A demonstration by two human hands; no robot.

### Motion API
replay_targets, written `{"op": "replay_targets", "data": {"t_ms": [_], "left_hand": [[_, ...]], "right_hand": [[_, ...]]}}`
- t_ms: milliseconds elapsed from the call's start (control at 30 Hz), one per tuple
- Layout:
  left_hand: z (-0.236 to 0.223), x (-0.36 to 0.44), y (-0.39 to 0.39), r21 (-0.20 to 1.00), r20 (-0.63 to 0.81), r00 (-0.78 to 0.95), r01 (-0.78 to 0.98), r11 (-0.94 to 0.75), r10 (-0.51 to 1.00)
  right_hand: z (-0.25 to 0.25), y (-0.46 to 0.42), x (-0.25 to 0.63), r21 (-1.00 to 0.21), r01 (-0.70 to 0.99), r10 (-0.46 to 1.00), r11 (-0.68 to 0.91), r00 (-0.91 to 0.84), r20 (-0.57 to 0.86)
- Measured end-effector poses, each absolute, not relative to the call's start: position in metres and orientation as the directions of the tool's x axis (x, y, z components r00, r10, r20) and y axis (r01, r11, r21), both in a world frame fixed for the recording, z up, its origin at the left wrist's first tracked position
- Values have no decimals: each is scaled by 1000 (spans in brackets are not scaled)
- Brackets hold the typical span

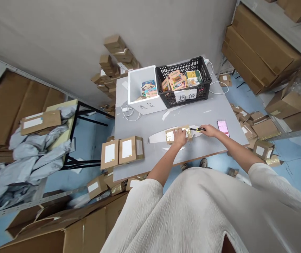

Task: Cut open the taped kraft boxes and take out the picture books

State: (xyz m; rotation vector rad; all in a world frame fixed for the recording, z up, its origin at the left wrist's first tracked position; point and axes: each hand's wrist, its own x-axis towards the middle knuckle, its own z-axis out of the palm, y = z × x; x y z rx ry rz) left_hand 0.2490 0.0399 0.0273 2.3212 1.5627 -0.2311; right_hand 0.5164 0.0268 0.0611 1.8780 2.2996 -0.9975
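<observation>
A small cardboard box [169,136] bound with shiny tape lies near the front edge of the grey table [150,123]. My left hand [180,137] presses on top of it, fingers spread over the box and holding it down. In my right hand [207,130] is a yellow and black utility knife [198,129], its tip at the right end of the box. White strips of paper or plastic [157,137] lie beneath and beside the box. To the right of my right hand rests a phone [223,128] with a pink screen.
Behind stand a white foam bin [147,108] and a black plastic crate [184,99], both holding colourful boxes or books. Two labelled cartons [122,151] sit at the table's left corner. Grey mailing bags [39,151] fill the left side; more cartons [261,130] lie on the right floor.
</observation>
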Motion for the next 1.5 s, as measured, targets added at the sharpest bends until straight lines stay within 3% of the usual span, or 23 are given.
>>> {"op": "replay_targets", "data": {"t_ms": [300, 400, 567, 733, 1033, 1233, 1500], "left_hand": [[25, 244, 23, 190, -225, 422, 903, -385, 878], [24, 243, 22, 181, -207, 422, 903, -389, 883], [20, 242, 21, 196, -193, 423, 901, -388, 885], [16, 241, 18, 209, -181, 426, 898, -388, 887], [16, 240, 19, 223, -152, 441, 887, -403, 885], [14, 239, 17, 247, -149, 448, 880, -406, 881], [21, 240, 18, 235, -145, 458, 877, -419, 877]], "right_hand": [[68, 62, 495, -281, 918, 823, 279, -379, -423], [60, 67, 493, -354, 895, 810, 272, -411, -417], [44, 61, 512, -594, 802, 763, 60, -420, -490], [34, 48, 528, -722, 685, 698, -102, -467, -543], [24, 35, 503, -747, 663, 863, -53, -345, -368], [27, 30, 516, -759, 630, 751, -164, -418, -510], [28, 17, 508, -794, 573, 802, -203, -369, -471]]}}
